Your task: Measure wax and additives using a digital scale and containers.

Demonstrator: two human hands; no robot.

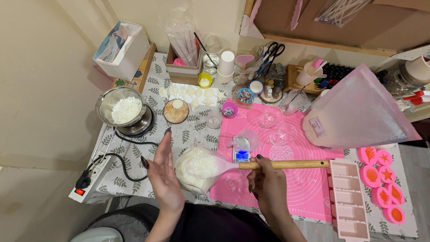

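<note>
My right hand (pixel 267 181) grips the wooden handle of a pink spatula (pixel 286 164), whose blade dips into a clear bag of white wax flakes (pixel 197 169) at the table's near edge. My left hand (pixel 162 172) is raised flat beside the bag's left side, fingers apart, holding nothing. Just right of the bag a small digital scale (pixel 241 154) with a lit blue display carries a clear cup (pixel 246 140). All of this sits at the left edge of a pink silicone mat (pixel 295 183).
A metal pot of white flakes (pixel 122 107) stands on a hot plate at the left, its black cord running to a power strip (pixel 86 186). A large pink bag (pixel 358 112), pink moulds (pixel 383 183), a long pink tray (pixel 349 199), glass cups and small jars crowd the table.
</note>
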